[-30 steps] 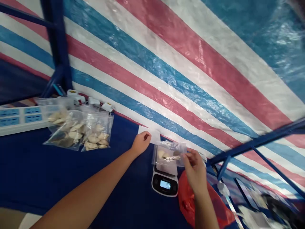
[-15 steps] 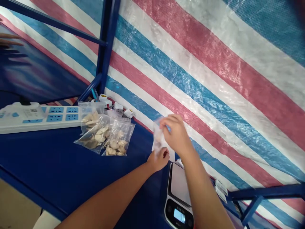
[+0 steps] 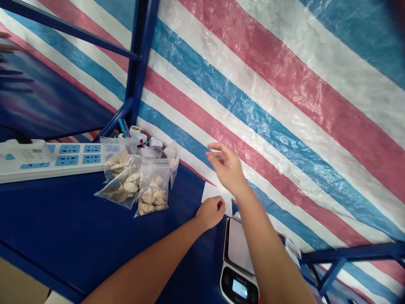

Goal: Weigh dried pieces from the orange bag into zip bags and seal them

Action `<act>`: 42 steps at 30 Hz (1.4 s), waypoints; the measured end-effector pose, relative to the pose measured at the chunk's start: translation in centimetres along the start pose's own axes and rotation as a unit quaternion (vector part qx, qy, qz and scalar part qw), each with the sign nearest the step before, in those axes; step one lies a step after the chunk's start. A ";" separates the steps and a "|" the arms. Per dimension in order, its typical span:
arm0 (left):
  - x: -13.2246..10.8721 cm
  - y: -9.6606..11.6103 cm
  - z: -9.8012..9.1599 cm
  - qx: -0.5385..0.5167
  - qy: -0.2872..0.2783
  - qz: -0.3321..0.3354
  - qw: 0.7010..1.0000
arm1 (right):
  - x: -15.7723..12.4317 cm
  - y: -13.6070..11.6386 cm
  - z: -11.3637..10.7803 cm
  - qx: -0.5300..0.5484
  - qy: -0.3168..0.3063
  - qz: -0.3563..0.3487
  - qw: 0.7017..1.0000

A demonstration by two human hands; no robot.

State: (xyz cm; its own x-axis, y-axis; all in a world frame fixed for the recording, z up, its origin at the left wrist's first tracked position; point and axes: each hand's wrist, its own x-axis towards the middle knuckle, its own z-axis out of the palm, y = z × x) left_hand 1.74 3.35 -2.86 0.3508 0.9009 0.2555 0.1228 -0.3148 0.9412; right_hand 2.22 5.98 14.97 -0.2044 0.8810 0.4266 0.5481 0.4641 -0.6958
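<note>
My right hand (image 3: 226, 166) is raised over the back of the table, thumb and fingers apart, with nothing between them. Below it, my left hand (image 3: 211, 212) is curled closed in front of a white sheet of paper (image 3: 218, 194); whatever its fingers hold, if anything, is hidden. To the left sit clear zip bags of pale, beige sliced pieces: a front bag (image 3: 153, 190), a middle bag (image 3: 125, 188) and a rear bag (image 3: 115, 158). Another clear bag (image 3: 172, 162) leans tilted behind the front one. A kitchen scale (image 3: 239, 253) with a lit display stands beside my right forearm.
A white power strip (image 3: 72, 158) with blue sockets lies at the left. Tape rolls (image 3: 136, 131) and small items sit behind the bags. Blue metal frame bars (image 3: 139, 63) rise before a striped tarp (image 3: 253, 105). White packets (image 3: 292, 249) lie at right. Another person's hand (image 3: 8, 44) shows far left.
The clear bag between my hands has left them; a bag now leans behind the others at left. My right hand has opened. My left hand stays in place.
</note>
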 end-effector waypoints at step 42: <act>-1.1 0.0 0.0 0.046 -0.040 0.047 0.997 | -37.8 10.3 -13.1 -0.199 0.292 0.367 0.861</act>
State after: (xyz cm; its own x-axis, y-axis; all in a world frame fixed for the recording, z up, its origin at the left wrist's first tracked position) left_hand 1.34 2.35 -3.15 0.4372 0.8407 0.3194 0.1698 -0.4260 0.8887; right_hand 26.25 -23.71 -0.72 0.6941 0.6736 0.2540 0.6134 -0.3686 -0.6985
